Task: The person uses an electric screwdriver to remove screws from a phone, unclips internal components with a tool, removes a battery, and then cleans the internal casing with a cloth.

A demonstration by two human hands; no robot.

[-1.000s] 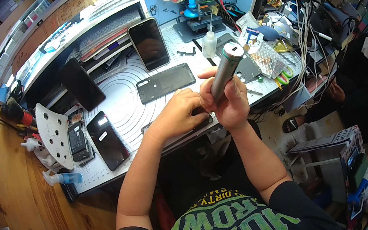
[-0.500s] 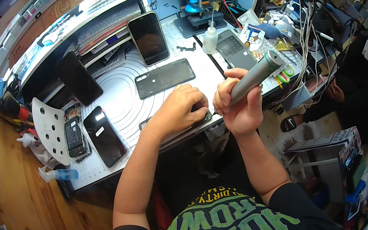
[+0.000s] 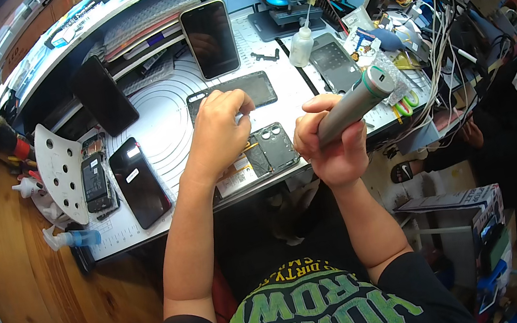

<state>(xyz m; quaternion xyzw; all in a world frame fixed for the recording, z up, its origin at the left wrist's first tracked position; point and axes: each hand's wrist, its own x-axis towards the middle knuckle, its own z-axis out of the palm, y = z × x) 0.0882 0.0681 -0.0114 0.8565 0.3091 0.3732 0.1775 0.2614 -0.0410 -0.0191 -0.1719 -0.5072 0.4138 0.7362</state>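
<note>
My right hand (image 3: 336,141) is wrapped around a thick grey cylindrical tool (image 3: 352,107), probably an electric screwdriver. Its green-ringed end points up and to the right, and its other end is hidden by my fingers. An opened phone (image 3: 280,147) lies at the table's front edge, with its battery, cables and camera rings exposed. Just above its left part hovers my left hand (image 3: 220,130), fingers curled together; whatever they may pinch is hidden. Beyond that hand lies a dark phone back panel (image 3: 256,88), partly covered by it.
A dark-screened phone (image 3: 211,39) leans at the back; another phone (image 3: 141,184) lies left, beside a white perforated holder (image 3: 62,174). A dropper bottle (image 3: 301,47) and a dark phone panel (image 3: 336,63) are right, near tangled cables (image 3: 438,29). A blue spray bottle (image 3: 80,238) stands front left.
My left hand has lifted and moved left and away from me, uncovering the opened phone. My right hand keeps the grey tool, shifted slightly. The view has tilted a little.
</note>
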